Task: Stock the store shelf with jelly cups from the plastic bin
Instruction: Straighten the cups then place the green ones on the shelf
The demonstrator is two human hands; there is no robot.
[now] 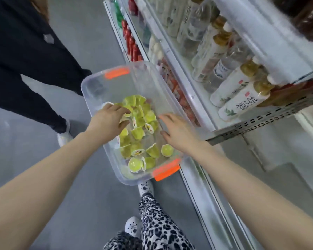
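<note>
A clear plastic bin (90, 83) with orange handle clips sits on the grey floor beside the store shelf (202, 112). Several yellow-green jelly cups (139, 132) lie loose in its near half. My left hand (108, 118) reaches in over the bin's left wall, fingers curled down onto the cups at the pile's far left; whether it grips one is unclear. My right hand (175, 130) hovers over the bin's right side with fingers spread, holding nothing.
White shelves on the right hold tall bottles (229, 91) above and red packets (177, 91) lower down. A person in dark clothes (25, 69) stands at the left by the bin. My leopard-print leg and white shoe (145, 188) are just behind the bin.
</note>
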